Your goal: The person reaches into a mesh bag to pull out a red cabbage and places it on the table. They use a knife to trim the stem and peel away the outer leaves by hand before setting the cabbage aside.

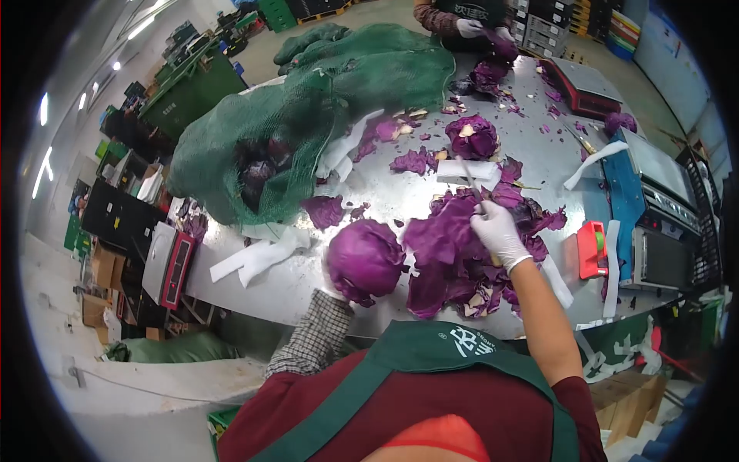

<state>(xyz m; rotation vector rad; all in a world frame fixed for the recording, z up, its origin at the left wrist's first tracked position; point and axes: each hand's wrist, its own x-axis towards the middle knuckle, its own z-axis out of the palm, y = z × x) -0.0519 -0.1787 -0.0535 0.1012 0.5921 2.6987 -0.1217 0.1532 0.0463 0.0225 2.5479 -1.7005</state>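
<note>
A large round red cabbage (pixel 365 260) is at the near side of the metal table. My left hand (pixel 334 293), below a checked sleeve, supports it from the near left; most of the hand is hidden behind the cabbage. My right hand (pixel 500 234), in a white glove, is closed round a knife (pixel 469 179), its blade pointing away from me. Beneath and beside that hand lies a heap of loose purple cabbage leaves (pixel 443 246). Farther back sits another red cabbage (pixel 472 137), with pale cut parts showing.
Green mesh sacks (pixel 246 146) of cabbages cover the table's far left. White foam strips (pixel 262 256) lie about. On the right are a red tape dispenser (pixel 592 250), a blue machine (pixel 631 192) and a scale (pixel 585 85). A gloved co-worker (pixel 469 23) handles cabbage at the far end.
</note>
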